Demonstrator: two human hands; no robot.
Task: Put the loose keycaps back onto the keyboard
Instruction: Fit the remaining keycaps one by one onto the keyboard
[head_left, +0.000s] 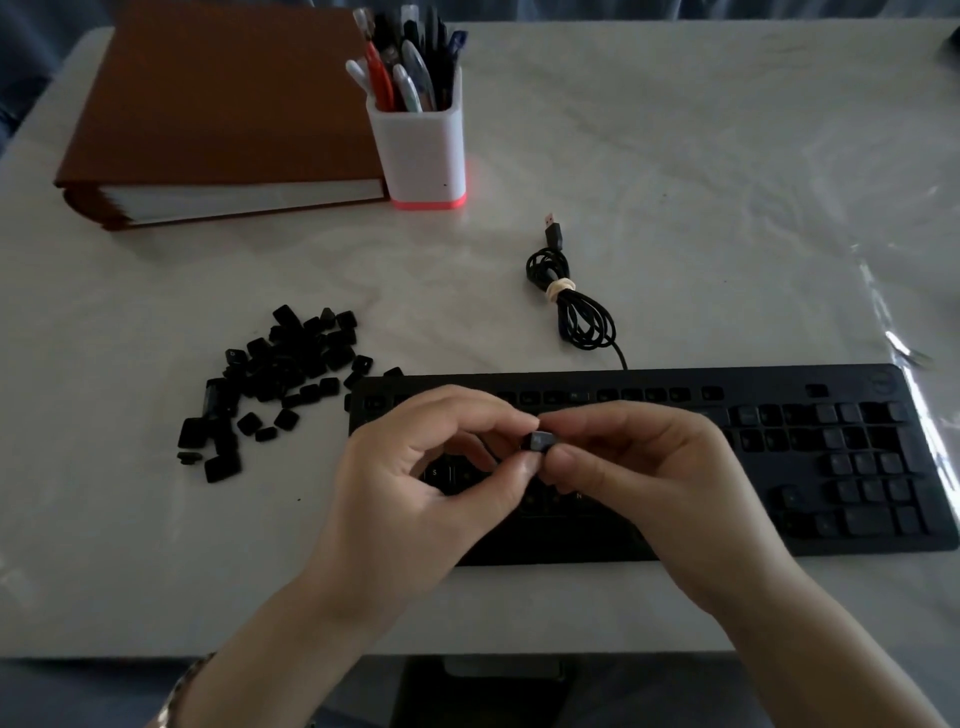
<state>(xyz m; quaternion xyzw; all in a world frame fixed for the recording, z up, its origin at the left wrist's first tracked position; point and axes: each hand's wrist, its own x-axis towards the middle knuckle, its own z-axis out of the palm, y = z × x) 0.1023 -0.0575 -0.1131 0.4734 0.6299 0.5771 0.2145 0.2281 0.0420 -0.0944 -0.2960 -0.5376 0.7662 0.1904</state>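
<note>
A black keyboard (810, 457) lies across the right half of the white table, with several keys in place on its right side. Its left part is hidden under my hands. A pile of several loose black keycaps (275, 384) sits on the table to the left of the keyboard. Both hands hover over the keyboard's left half. My left hand (415, 488) and my right hand (654, 483) pinch one small black keycap (540, 441) between their fingertips.
The keyboard's bundled black USB cable (571, 306) lies behind it. A white pen holder (421, 140) full of pens and a brown binder (218, 114) stand at the back left. Clear plastic film (914, 364) covers the table's right edge.
</note>
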